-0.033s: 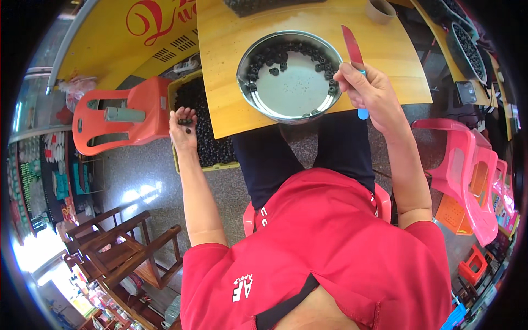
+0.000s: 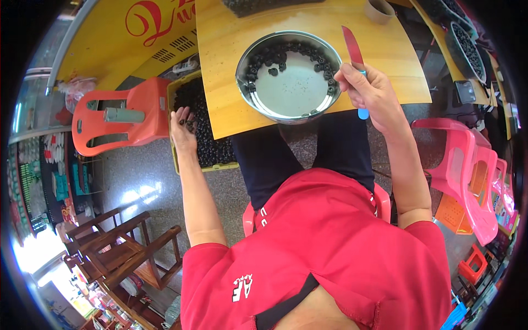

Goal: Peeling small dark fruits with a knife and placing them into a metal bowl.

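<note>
My right hand (image 2: 369, 91) grips a knife by its light-blue handle (image 2: 363, 114); the red blade (image 2: 352, 46) points up and away, beside the bowl's right rim. My left hand (image 2: 184, 129) is palm up over the left crate, fingers loosely stretched, with a few small dark round pieces (image 2: 189, 126) resting on it. Their exact kind is too small to make out. A yellow-green crate (image 2: 223, 166) full of similar dark pieces stands below, left of the table. On the table, a round steel bowl (image 2: 336, 99) has more such pieces along its far and side walls.
The wooden table (image 2: 225, 115) reaches over my knees. A brown cup-like container (image 2: 379, 11) and a dark-filled tray (image 2: 264, 5) are at its far side. An orange plastic chair (image 2: 148, 113) stands left, pink chairs (image 2: 459, 159) right, and a dark wooden chair (image 2: 129, 242) lower left.
The fingers of my left hand have opened out somewhat, and the dark pieces lie differently in the palm. My right hand and the knife stay in place.
</note>
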`<state>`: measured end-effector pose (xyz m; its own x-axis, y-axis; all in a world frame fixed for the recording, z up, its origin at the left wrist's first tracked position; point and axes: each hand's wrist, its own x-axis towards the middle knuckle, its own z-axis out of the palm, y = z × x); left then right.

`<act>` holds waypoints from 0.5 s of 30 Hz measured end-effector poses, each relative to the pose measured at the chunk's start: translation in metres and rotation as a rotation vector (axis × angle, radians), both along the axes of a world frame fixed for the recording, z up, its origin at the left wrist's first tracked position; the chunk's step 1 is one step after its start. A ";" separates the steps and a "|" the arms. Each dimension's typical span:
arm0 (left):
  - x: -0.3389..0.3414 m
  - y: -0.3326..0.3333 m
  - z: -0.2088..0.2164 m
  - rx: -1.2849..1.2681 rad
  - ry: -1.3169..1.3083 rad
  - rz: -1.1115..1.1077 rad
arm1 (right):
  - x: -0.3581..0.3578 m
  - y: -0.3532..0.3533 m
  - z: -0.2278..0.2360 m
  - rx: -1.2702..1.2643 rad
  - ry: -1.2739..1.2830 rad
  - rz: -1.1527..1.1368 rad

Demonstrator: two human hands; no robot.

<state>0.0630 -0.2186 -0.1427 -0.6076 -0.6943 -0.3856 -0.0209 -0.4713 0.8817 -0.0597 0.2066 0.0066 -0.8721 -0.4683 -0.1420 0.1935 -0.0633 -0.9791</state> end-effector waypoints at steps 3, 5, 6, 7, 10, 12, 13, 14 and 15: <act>-0.003 -0.004 -0.010 -0.391 -0.122 0.053 | 0.000 0.003 -0.002 0.016 0.002 -0.026; -0.016 0.013 0.012 -0.743 -0.030 0.087 | 0.000 0.007 -0.003 0.052 0.018 -0.049; -0.029 0.041 0.046 -0.777 0.083 0.022 | 0.000 0.012 -0.005 0.084 0.032 -0.075; -0.035 0.070 0.086 -0.817 0.192 -0.029 | -0.001 0.013 -0.006 0.088 0.027 -0.073; -0.045 0.130 0.154 -0.905 0.303 -0.492 | -0.004 0.010 -0.008 0.107 0.055 -0.024; -0.065 0.162 0.172 -1.051 0.379 -0.933 | -0.004 0.006 -0.012 0.112 0.065 -0.024; -0.079 0.174 0.168 -1.095 0.452 -1.093 | -0.004 0.004 -0.014 0.112 0.067 -0.014; -0.092 0.185 0.159 -1.155 0.431 -1.220 | -0.004 0.003 -0.016 0.099 0.052 -0.047; -0.104 0.195 0.149 -1.216 0.407 -1.347 | -0.004 0.002 -0.017 0.083 0.038 -0.080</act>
